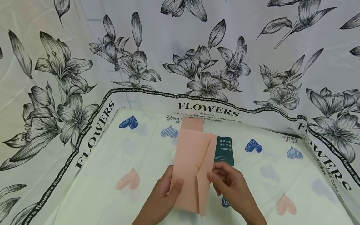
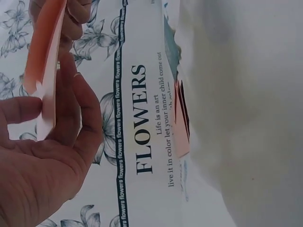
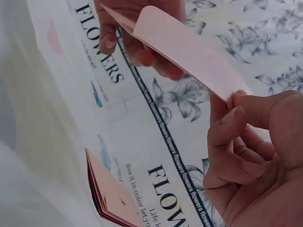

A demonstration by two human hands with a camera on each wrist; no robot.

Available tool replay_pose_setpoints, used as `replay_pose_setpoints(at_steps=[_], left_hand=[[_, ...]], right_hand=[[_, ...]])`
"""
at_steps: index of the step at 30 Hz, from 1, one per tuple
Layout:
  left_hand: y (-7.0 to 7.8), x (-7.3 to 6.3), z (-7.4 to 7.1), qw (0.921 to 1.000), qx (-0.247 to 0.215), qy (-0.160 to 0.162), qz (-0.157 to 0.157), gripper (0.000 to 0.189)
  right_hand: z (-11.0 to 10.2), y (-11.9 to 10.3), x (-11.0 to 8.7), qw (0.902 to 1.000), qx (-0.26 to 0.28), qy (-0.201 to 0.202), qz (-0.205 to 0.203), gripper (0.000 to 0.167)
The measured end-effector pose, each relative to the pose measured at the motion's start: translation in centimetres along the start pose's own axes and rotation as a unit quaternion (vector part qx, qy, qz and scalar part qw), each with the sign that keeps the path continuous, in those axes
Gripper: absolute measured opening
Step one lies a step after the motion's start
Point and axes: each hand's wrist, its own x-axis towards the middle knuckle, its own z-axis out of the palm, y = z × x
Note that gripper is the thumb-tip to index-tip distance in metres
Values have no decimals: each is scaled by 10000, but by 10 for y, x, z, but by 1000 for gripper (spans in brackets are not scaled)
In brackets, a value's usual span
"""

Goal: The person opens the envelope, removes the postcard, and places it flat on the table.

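A pink paper envelope (image 1: 187, 168) is held upright between the two hands in the head view. My left hand (image 1: 163, 193) grips its left edge, thumb on the front and fingers behind. At the right edge, my right hand (image 1: 229, 184) pinches the paper between thumb and index finger, its other fingers curled. A long flap (image 1: 204, 181) runs down the envelope's right side, with a small curved cut beside it. The right wrist view shows the pinched pink panel (image 3: 184, 56) standing at an angle from the rest.
Behind the envelope lies a pink folded paper stack (image 1: 194, 123), partly hidden. A dark green card (image 1: 225, 151) with white characters lies to its right. The white cloth (image 1: 92, 187) has printed hearts, and a flower-printed curtain (image 1: 146, 40) rises around the sides and back.
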Motion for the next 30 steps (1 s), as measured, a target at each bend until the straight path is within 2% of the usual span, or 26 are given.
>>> replay_pose_setpoints(at_steps=[4,8,12,17,21,27,30], left_hand=[[0,3,10,9962,639,587,-13,43],[0,4,17,9835,1356,1193,-2,68],[1,3,22,9696,1919,1519,39,85],[1,1,26,9513,2526,1753,227,91],[1,0,25,9436,2704,1815,594,90],[1,-1,25,9423,2721,1746,866,87],[1,-1,26,9420,2733,1755,849,86]], right_hand=[[4,-1,-3,9999,47,107,-47,16],[10,-3,-6,9996,-58,214,155,18],[14,-6,-10,9992,-105,301,228,19],[15,-9,-14,9993,-129,324,139,18],[14,-8,-17,9996,-111,258,3,17],[11,-4,-20,9993,-14,164,-334,15],[10,-4,-21,9994,86,151,-288,15]])
